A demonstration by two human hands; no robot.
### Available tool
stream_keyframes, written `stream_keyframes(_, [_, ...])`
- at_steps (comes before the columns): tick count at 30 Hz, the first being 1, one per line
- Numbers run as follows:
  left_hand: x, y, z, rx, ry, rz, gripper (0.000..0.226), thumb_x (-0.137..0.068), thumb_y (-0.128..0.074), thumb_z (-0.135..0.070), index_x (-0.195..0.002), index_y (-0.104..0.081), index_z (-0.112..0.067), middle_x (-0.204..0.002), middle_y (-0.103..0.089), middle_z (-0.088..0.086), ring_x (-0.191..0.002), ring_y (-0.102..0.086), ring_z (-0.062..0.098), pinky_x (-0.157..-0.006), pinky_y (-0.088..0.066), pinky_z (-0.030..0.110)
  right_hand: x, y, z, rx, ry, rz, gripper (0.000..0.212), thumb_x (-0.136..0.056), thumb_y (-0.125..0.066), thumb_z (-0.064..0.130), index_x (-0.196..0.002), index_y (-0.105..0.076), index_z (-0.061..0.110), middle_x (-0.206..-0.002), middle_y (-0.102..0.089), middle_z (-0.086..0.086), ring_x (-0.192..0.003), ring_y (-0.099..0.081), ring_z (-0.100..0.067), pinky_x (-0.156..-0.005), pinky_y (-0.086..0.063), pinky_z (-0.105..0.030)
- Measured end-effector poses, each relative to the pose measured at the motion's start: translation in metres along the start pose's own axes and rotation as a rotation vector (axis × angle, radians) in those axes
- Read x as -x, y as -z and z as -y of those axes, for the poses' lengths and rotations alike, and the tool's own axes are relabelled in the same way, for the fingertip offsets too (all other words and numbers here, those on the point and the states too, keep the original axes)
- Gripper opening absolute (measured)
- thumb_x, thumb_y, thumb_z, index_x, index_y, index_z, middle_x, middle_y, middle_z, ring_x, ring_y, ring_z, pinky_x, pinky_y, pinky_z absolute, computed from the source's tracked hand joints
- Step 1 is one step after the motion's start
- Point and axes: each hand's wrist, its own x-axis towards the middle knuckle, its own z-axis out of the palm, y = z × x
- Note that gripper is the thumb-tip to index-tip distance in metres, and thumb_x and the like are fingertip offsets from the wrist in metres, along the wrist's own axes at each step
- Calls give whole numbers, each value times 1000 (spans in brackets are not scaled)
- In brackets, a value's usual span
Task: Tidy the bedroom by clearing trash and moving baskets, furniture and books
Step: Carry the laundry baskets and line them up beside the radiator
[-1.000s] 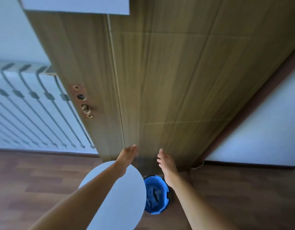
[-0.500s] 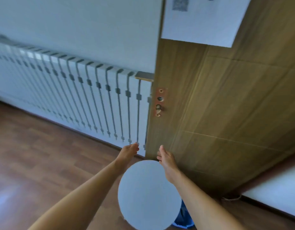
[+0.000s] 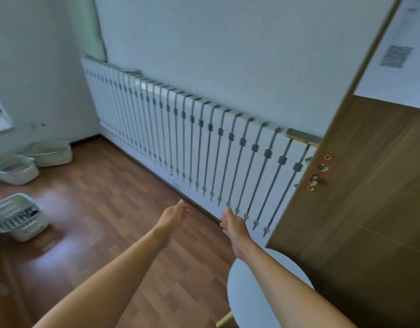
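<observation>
Wooden floor [image 3: 109, 209]: brown planks with a sheen, running from the left wall to the foot of the slatted panel.
Left hand [image 3: 172, 215]: reaches forward on a bare, nearly straight arm. The palm turns inward toward the other hand and the fingers are straight and close together. The grip is apart and holds nothing, over bare floor.
Right hand [image 3: 232, 223]: reaches forward at about the same height, back of the hand outward, with straight fingers pointing at the foot of the panel. The grip is apart and holds nothing.
Between the hands: they are near each other but not touching, palms roughly facing.
Right forearm: passes over the round white surface [image 3: 249, 301].
Round white surface: low at the right, just beside the door, with a pale leg [image 3: 224, 319] showing under its edge.
Striped basket [image 3: 20, 216]: on the floor at the far left, well apart from both hands.
Near white basket [image 3: 14, 168]: on the floor by the left wall; its contents are blurred.
Far white basket [image 3: 51, 153]: just beside the near one, against the wall.
Slatted panel [image 3: 180, 138]: white with grey bars, along the far wall.
Door [image 3: 358, 197]: wood grain, at the right, with bare lock holes [image 3: 316, 172] and a white sheet [image 3: 398, 55] on it.
</observation>
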Motion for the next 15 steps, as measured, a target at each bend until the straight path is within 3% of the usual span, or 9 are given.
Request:
stream_keyframes(7, [24, 98, 7, 126, -11, -138, 49, -101, -34, -41, -125, -55, -5, -117, -60, 6, -120, -54, 22, -97, -35, 28, 12, -91, 11, 43, 64, 135, 61, -101, -29, 48, -132, -49, 0, -137, -52, -16, -118, -53, -23, -112, -35, -41])
stream_keyframes(11, [31, 141, 11, 213, -17, -225, 49, -102, -32, -41, -125, -55, -4, -119, -60, 8, -121, -53, 23, -100, -34, 29, 13, -131, 20, 12, 80, 226, 61, -102, -27, 46, -139, -43, 1, -141, -48, -16, -126, -50, -26, -107, -37, -34])
stream_keyframes(15, [32, 174, 14, 282, 0, -294, 51, -101, -32, -43, -126, -55, -5, -119, -61, 7, -120, -53, 21, -103, -32, 30, 7, -164, 31, -10, 81, 306, 64, -102, -26, 47, -141, -39, -2, -144, -44, -20, -131, -46, -30, -110, -34, -37])
